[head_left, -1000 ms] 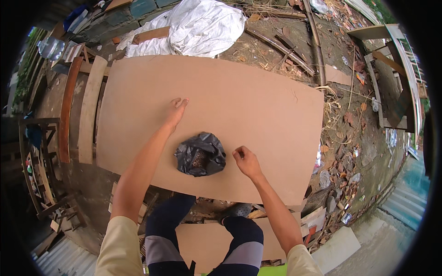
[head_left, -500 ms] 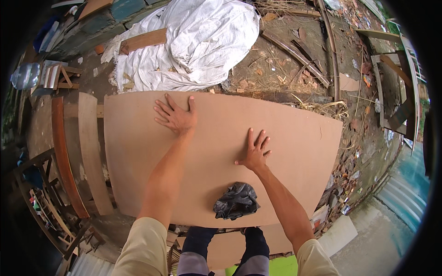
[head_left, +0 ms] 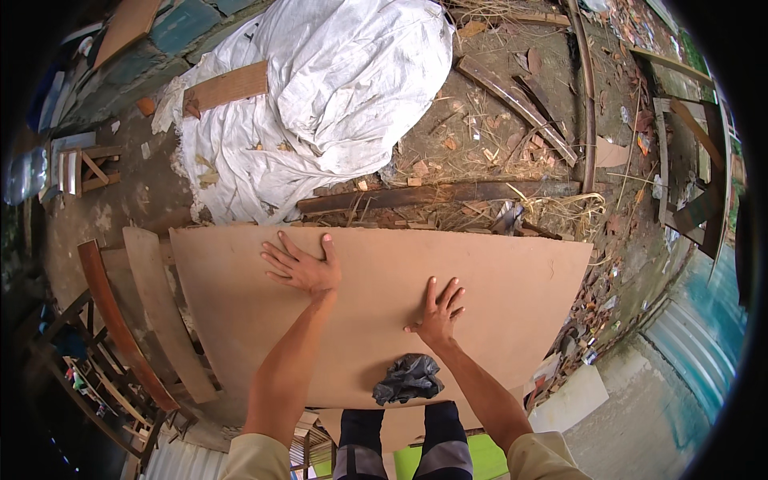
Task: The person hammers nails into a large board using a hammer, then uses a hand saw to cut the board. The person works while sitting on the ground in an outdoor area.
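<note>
A wide tan board (head_left: 376, 256) lies flat in front of my legs. My left hand (head_left: 304, 264) rests on it near the far left edge, palm down with fingers spread. Further right and a little nearer, my right hand (head_left: 438, 314) is also pressed on the board, its fingers apart. Between my forearms, close to the near edge, sits a crumpled black plastic bag (head_left: 408, 379); neither hand touches it. Nothing is held in either hand.
Beyond the board a white sheet (head_left: 344, 88) covers a heap, with a short plank (head_left: 228, 88) on it. A dark beam (head_left: 440, 194) lies along the far edge. Two long planks (head_left: 164, 312) stand left. Wood scraps and leaves litter the ground; a wooden frame (head_left: 692, 172) is at right.
The board, bag and both hands now appear lower in the view, and more ground shows beyond the far edge. Both hands keep about the same places on the board.
</note>
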